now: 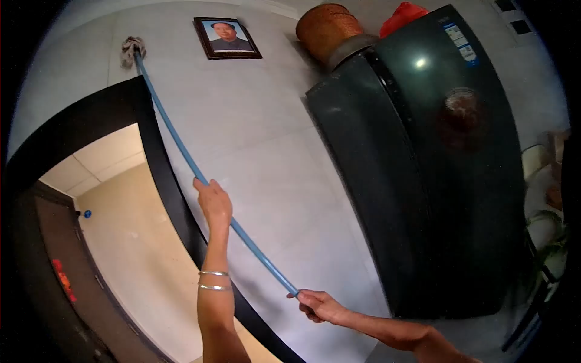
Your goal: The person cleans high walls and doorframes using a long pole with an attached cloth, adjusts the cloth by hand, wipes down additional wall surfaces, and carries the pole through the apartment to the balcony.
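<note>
both left hand [215, 204] and right hand [319, 306] — curled closed round one blue pole [254, 247]

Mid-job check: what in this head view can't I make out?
All in the head view:
- Pole: its top end is covered by the cloth; its lower end disappears into the right hand; another stretch is hidden by the left hand.
- Labels on the fridge: print too small to read.
- Brown container: inside hidden by its own wall.
- Plant: partly lost in the dark right edge.
</note>
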### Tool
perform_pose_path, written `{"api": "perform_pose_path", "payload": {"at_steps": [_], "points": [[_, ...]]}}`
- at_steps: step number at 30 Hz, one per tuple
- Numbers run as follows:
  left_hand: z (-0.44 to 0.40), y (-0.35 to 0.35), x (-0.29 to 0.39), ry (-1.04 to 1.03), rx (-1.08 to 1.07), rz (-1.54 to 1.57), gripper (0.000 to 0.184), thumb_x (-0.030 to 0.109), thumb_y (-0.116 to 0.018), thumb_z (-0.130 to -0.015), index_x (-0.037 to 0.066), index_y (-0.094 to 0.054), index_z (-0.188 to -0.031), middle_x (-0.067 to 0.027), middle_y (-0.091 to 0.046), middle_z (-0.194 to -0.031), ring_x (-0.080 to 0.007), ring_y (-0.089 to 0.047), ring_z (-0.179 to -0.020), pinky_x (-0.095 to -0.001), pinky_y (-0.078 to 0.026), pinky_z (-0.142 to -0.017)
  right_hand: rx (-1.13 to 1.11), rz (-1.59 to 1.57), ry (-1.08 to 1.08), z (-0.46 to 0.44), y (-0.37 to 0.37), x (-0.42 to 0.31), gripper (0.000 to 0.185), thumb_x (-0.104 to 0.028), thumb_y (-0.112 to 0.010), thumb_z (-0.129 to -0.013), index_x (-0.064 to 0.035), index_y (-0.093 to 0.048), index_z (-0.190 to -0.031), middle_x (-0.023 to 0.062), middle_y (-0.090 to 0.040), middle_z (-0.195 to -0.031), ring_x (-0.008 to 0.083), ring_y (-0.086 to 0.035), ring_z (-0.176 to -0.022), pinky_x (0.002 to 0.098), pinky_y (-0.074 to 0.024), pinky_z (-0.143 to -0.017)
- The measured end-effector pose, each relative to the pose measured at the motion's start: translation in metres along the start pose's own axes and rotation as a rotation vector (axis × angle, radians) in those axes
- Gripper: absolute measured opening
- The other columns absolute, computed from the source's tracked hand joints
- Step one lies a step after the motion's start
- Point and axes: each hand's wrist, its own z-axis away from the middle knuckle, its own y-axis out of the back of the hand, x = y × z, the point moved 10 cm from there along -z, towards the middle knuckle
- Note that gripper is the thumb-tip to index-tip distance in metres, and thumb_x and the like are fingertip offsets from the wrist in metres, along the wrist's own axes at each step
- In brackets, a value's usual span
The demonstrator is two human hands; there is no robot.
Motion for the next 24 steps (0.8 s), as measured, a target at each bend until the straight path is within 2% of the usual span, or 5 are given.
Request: {"api": "perform_pose_path", "payload": {"at_steps": [8,15,20,22,24], "points": [[-0.083,-0.053,-0.010,0.053,0.008,-0.181,0.037,0.018,-0.040,-0.087,-0.006,-0.030,-0.113,-0.0308,-0.056,-0.088,-0.0440,-0.054,-0.085,-0.0476,-0.042,-0.077,-0.135,-0.134,0.185,-0.078,0.025,-0.060,0.043,-0.026,-0.041,-0.093,-0.0149,-0.032,-0.133,-0.0009,-0.043,-0.071,0.0065,-0.038,-0.050,0.0203,-0.0299,-0.040],[-0.136,-0.072,0.007,-0.175,0.000,-0.449,0.025,0.017,-0.042,-0.085,-0.004,-0.034,-0.096,-0.0284,-0.056,-0.086,-0.0440,-0.056,-0.079,-0.0475,-0.045,-0.072,-0.280,-0.166,0.229,-0.108,0.020,-0.090,0.043,-0.026,-0.037,-0.094,-0.0157,-0.027,-0.135,-0.0014,-0.041,-0.069,0.0069,-0.038,-0.052,0.0202,-0.0348,-0.044],[-0.090,-0.105,-0.031,0.017,0.009,-0.474,0.039,0.017,-0.043,-0.086,-0.003,-0.027,-0.116,-0.0266,-0.057,-0.089,-0.0403,-0.057,-0.081,-0.0455,-0.046,-0.069,-0.246,0.010,0.367,-0.127,0.064,-0.039,0.040,-0.022,-0.034,-0.095,-0.0126,-0.029,-0.134,-0.0008,-0.041,-0.073,0.0073,-0.038,-0.055,0.0186,-0.0355,-0.050],[-0.042,-0.120,-0.031,0.142,-0.025,-0.460,0.045,0.016,-0.043,-0.086,-0.002,-0.022,-0.121,-0.0248,-0.058,-0.085,-0.0370,-0.059,-0.077,-0.0440,-0.047,-0.067,-0.101,0.195,0.632,-0.117,0.101,-0.016,0.045,-0.026,-0.037,-0.094,-0.0089,-0.028,-0.134,-0.0005,-0.043,-0.070,0.0101,-0.043,-0.059,0.0247,-0.0403,-0.056],[0.005,-0.140,-0.038,0.142,-0.040,-0.387,0.042,0.014,-0.043,-0.086,-0.003,-0.028,-0.121,-0.0241,-0.055,-0.091,-0.0366,-0.054,-0.087,-0.0422,-0.042,-0.078,-0.045,0.114,0.296,-0.106,0.136,0.032,0.040,-0.020,-0.044,-0.092,-0.0065,-0.037,-0.129,-0.0011,-0.042,-0.072,0.0061,-0.041,-0.060,0.0196,-0.0369,-0.054]]}}
